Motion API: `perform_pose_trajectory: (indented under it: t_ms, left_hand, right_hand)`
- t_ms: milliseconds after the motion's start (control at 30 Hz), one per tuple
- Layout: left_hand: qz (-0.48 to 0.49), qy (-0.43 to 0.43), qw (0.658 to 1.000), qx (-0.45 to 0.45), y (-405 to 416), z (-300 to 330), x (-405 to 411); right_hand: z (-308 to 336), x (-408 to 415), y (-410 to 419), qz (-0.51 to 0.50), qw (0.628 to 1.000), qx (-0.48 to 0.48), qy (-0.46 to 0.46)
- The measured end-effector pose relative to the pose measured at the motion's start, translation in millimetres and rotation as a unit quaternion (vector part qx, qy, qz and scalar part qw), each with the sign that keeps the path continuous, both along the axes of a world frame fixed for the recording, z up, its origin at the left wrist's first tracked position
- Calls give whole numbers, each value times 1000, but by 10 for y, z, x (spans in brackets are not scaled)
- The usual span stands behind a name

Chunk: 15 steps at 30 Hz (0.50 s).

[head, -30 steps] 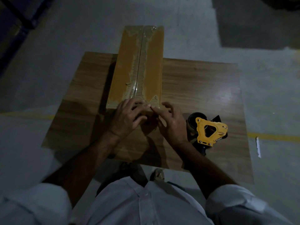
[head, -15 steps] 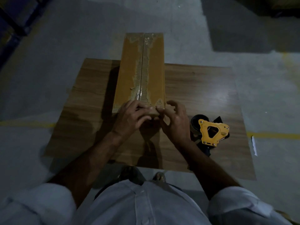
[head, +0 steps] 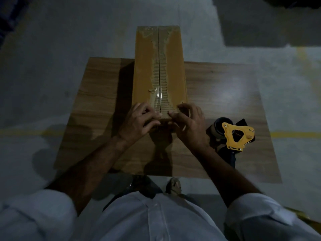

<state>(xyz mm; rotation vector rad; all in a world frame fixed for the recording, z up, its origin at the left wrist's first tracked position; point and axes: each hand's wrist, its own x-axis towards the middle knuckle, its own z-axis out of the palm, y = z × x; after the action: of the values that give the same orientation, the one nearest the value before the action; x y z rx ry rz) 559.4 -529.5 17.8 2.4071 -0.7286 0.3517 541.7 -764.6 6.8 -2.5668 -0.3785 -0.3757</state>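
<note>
As L hand [head: 139, 124], R hand [head: 189, 126] pinch box [head: 144, 66] near end — long axis fwd.

Bench [head: 225, 94]: wood-grain top standing on the floor [head: 69, 32]; bare surface shows left of, right of and nearer than the fingers [head: 151, 117].
Carton [head: 144, 66]: long brown cardboard box lying on the bench, its near end under the fingers, the rest running away from them.
Tape dispenser [head: 238, 136]: yellow-framed, lying on the bench right of the fingers, apart from the carton.
Floor: grey concrete, yellow line [head: 295, 134] crossing beneath the bench.
</note>
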Motion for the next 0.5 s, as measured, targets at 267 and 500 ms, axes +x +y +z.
perform_pose_trajectory:
  t_ms: [267,500]
  left_hand:
    - [46,55,996,-56,160,-10,-9]
    - [16,63,994,-84,267,-117,-35]
  right_hand:
    - [260,42,228,-7,999,-33,27]
    - [59,-43,368,-38,999,-15,8]
